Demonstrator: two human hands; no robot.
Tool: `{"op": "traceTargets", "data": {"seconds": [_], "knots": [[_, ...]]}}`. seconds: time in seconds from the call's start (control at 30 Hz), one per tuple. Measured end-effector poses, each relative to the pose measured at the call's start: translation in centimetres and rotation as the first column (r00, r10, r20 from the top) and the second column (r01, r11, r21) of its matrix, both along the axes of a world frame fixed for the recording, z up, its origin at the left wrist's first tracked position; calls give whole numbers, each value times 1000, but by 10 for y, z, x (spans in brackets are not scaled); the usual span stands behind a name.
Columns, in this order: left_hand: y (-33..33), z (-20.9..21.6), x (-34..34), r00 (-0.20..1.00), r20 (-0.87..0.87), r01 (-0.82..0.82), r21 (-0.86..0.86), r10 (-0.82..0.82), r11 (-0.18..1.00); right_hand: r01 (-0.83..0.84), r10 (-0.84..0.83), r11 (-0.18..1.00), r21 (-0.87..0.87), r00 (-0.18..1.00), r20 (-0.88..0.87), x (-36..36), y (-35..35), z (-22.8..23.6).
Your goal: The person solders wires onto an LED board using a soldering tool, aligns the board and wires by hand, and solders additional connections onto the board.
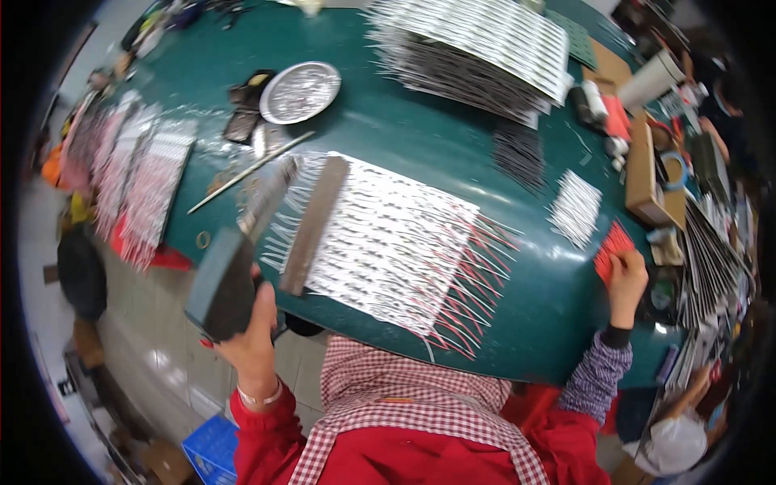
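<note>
Fingers of your right hand [628, 283], in the head view, are close together at the red bundle [611, 241] near the right part of the near edge of the tabletop [550, 299]; whether they already pinch some pieces of it, I cannot tell. Your left hand [255, 343] is closed around a dark block [222, 283], held just outside the near edge, toward its left end. Between your hands lies the white sheet [392, 238], flat on the tabletop close to the near edge, with a brown bar [317, 226] resting across its left part. As I judge, much on this sheet is done: rows of short dark marks cover it, and red and white strands [466, 296] stick out along its right side, from the far corner to the near corner. What is left is less certain; the red bundle, the white pile [576, 208] and the dark pile [520, 158] lie apart from the sheet, so more pieces are available. Toward the far edge stands a tall stack of similar sheets [477, 44], and at the left edge lie pink-fringed sheets [166, 178]; which of these are finished, I cannot say.
</note>
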State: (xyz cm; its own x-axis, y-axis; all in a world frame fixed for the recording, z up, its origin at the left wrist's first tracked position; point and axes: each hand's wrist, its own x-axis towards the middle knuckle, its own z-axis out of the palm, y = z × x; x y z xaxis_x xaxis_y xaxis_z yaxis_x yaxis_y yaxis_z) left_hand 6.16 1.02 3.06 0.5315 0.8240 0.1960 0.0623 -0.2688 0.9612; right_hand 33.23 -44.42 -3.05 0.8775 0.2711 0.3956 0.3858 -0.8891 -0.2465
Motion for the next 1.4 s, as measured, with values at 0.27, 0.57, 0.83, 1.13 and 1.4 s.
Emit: {"op": "traceTargets", "data": {"seconds": [0.27,0.57,0.83,1.13,1.4], "knots": [[97,8,85,940,-335,10,189,55,982,97,-99,994,44,994,41,5,-1,-19],[52,10,62,999,48,4,-17,-3,1000,123,-126,991,49,990,69,0,5,-12],[23,9,28,997,73,45,-213,-30,976,84,-77,995,-44,986,151,0,5,-9],[14,5,11,996,80,57,-206,-41,977,-137,138,990,-33,990,23,-24,78,67],[6,4,-2,993,108,84,-286,-55,955,-547,551,731,-408,826,-120,-12,176,66]]}}
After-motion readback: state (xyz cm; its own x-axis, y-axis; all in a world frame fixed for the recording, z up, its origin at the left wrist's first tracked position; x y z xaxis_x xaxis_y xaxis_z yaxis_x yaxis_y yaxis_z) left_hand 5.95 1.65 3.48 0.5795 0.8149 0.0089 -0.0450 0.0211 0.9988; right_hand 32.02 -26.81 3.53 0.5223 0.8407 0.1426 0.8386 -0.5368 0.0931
